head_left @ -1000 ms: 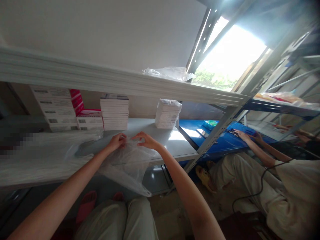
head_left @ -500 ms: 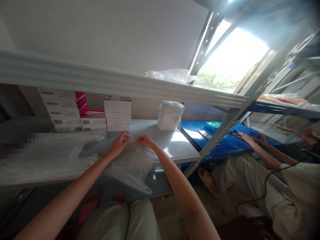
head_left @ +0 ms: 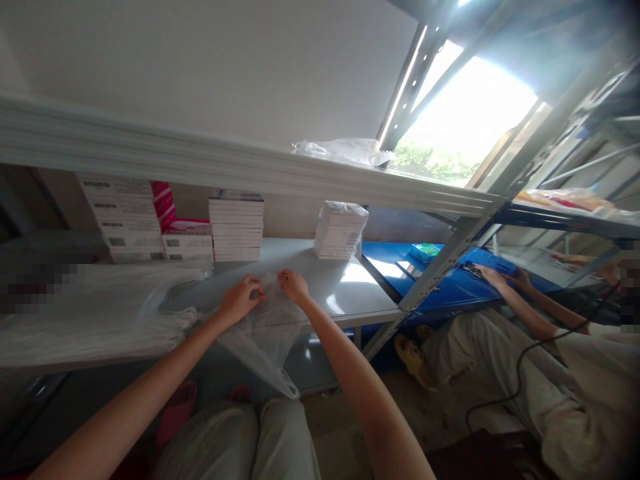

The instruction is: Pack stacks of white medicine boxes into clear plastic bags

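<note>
at mid-frame, a thin clear plastic bag (head_left: 265, 343) hangs over the shelf edge, its top pinched by the right hand (head_left: 294, 287); the left hand (head_left: 243, 299) curls beside it, its hold unclear. the bag looks flat, seemingly unfilled; right of centre, a white box stack (head_left: 340, 232) already appears wrapped.

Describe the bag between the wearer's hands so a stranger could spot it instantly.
Find the grey shelf bearing white box stacks. Near its front edge, between left hand and right hand, is a clear plastic bag. Unlike the flat plastic pile to its left, it hangs below the edge, ending in a loop.
</note>
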Demonstrator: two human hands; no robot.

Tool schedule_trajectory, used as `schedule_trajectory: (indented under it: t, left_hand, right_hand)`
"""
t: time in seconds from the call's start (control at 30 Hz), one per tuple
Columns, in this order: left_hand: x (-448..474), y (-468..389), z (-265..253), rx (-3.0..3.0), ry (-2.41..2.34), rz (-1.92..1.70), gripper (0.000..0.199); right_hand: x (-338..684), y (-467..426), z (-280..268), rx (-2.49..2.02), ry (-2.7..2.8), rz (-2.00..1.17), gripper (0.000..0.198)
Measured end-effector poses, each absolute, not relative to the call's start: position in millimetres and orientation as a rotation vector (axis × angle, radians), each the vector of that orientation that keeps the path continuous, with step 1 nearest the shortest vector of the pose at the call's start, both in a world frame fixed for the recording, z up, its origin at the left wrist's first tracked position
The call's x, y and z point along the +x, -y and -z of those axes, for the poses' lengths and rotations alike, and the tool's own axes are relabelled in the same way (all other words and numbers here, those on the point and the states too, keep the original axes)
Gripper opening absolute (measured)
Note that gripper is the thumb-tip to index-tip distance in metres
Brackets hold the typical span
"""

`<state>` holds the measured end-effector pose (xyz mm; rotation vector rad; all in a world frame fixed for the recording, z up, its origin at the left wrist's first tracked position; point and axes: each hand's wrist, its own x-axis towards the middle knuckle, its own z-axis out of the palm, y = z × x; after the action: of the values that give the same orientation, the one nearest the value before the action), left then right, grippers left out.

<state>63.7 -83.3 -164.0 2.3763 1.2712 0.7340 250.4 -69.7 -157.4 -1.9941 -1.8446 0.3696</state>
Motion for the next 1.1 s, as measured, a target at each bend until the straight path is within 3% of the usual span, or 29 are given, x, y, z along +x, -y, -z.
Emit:
schedule_trajectory:
  t: [0.3, 0.57, 0.8, 1.1]
  left_hand:
    - [69.2, 82.8, 176.5, 2.350, -1.213, -0.913, 0.041]
    - [69.7, 85.8, 189.2, 2.751, -1.088, -0.715, 0.041]
    - [72.2, 98.1, 178.1, 2.662, -0.921, -0.758, 0.040]
    - [67.8, 106.3, 180.3, 2.612, -0.925, -0.613, 0.040]
  right_hand:
    - [251.8, 67.0, 154.7, -1.994, 1.840, -0.420, 0.054]
    - [256.1, 65.6, 153.2, -1.888, 1.937, -0.546, 0.056]
    - [258.7, 66.7, 161.0, -1.818, 1.913, -0.550, 0.031]
    - [257.2, 64.5, 165.2, -1.858, 1.811, -0.575, 0.021]
